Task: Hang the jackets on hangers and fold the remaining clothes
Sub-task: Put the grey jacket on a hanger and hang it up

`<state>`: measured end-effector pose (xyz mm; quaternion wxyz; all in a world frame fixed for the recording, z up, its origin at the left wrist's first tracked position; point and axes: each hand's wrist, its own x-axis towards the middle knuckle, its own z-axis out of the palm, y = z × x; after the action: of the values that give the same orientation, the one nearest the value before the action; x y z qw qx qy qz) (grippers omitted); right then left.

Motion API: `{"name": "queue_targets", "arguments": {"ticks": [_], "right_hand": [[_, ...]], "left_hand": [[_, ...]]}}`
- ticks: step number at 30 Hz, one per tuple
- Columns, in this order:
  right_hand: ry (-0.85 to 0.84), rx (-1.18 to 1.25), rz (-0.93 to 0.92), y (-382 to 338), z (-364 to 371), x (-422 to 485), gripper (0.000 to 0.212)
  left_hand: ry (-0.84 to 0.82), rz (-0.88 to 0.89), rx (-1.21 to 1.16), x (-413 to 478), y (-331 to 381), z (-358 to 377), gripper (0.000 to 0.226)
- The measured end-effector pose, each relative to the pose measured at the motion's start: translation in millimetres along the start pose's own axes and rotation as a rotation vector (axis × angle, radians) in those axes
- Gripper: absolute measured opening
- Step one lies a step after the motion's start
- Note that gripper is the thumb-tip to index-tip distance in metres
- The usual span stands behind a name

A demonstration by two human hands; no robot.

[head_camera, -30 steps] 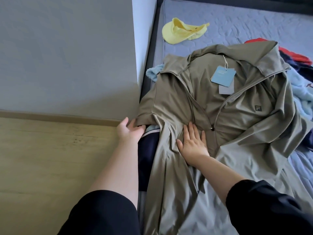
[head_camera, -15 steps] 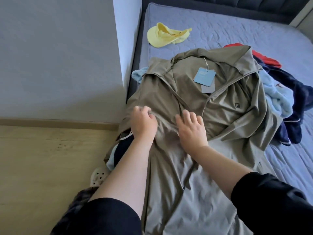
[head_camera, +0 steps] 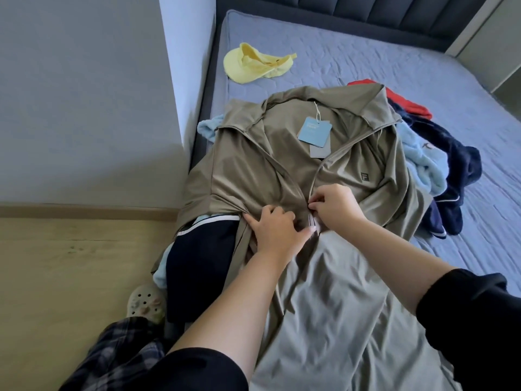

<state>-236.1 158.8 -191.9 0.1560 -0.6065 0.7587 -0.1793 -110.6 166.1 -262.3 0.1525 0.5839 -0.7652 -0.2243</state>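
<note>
1. The right hand (head_camera: 335, 206) lay flat on the cloth a second ago. Now its grip is narrow, thumb and forefinger pinched together at the low end of the zipper (head_camera: 328, 160), where the two front edges meet. The pull itself is too small to make out.
2. The left hand (head_camera: 277, 231) has come in from the garment's side edge and sits just beside the right. Its fingers are curled into the fabric and its thumb stretches toward the zip, and the cloth puckers toward that grip.
3. Both hands work on the khaki jacket (head_camera: 248, 170), which lies face up on the bed (head_camera: 366, 52). Its collar points away from the person, and the upper front is open around a blue tag (head_camera: 314, 132).
4. I judge that the smoothing is over and the zip is being dealt with — likely preparation for hanging. No hanger is in view, so that step is not yet done.
5. Further out, unfolded clothes wait. A navy garment with a white stripe (head_camera: 200, 249) lies under the jacket's left side, and a light-blue, navy and red pile (head_camera: 439, 170) lies at its right. A yellow cap (head_camera: 253, 64) lies well apart, up the bed.
</note>
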Motion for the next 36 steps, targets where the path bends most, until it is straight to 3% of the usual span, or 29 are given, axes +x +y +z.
{"name": "queue_targets", "arguments": {"ticks": [3,7,10,15,19,21,24,27,29,31,34,36], "right_hand": [[-0.016,-0.019,-0.02,-2.1,-9.4,-4.7,0.005],[-0.054,-0.178,-0.082,-3.6,-9.3,-9.2,0.003],[0.013,-0.391,-0.181,-7.3,-7.0,-9.5,0.006],[0.409,-0.128,-0.103,-33.3,-37.7,28.2,0.007],[0.308,-0.104,-0.106,-45.8,-36.2,29.7,0.003],[0.295,-0.038,-0.105,-49.5,-36.3,22.6,0.003],[0.27,-0.022,-0.166,-53.8,-47.4,13.5,0.003],[0.237,-0.084,-0.253,-56.6,-56.3,0.4,0.005],[0.231,-0.104,-0.279,-58.7,-58.4,-6.3,0.004],[0.182,-0.168,-0.282,-59.1,-58.6,-8.3,0.004],[-0.133,-0.364,-0.212,-59.8,-57.9,-5.1,0.014],[-0.161,-0.329,-0.179,-60.1,-57.3,1.4,0.027]], "left_hand": [[0.019,-0.101,-0.061,3.6,12.9,2.7,0.057],[0.037,-0.125,-0.119,1.7,21.1,7.8,0.031],[-0.001,-0.113,-0.139,0.5,19.0,8.6,0.022],[-0.124,-0.071,0.035,-1.7,5.5,5.4,0.023],[-0.206,-0.066,0.142,-2.4,2.0,-1.0,0.027],[-0.14,-0.051,0.201,-2.4,4.3,-7.0,0.033],[0.108,-0.042,0.166,3.1,12.7,-22.8,0.053],[0.313,0.003,-0.112,12.6,17.2,-37.1,0.049],[0.349,0.037,-0.274,15.5,15.9,-42.9,0.037],[0.205,0.022,-0.279,16.7,13.1,-44.8,0.031],[-0.227,-0.019,-0.122,19.7,3.3,-46.4,0.04],[-0.382,0.011,-0.052,18.9,-3.9,-49.0,0.043]]}}
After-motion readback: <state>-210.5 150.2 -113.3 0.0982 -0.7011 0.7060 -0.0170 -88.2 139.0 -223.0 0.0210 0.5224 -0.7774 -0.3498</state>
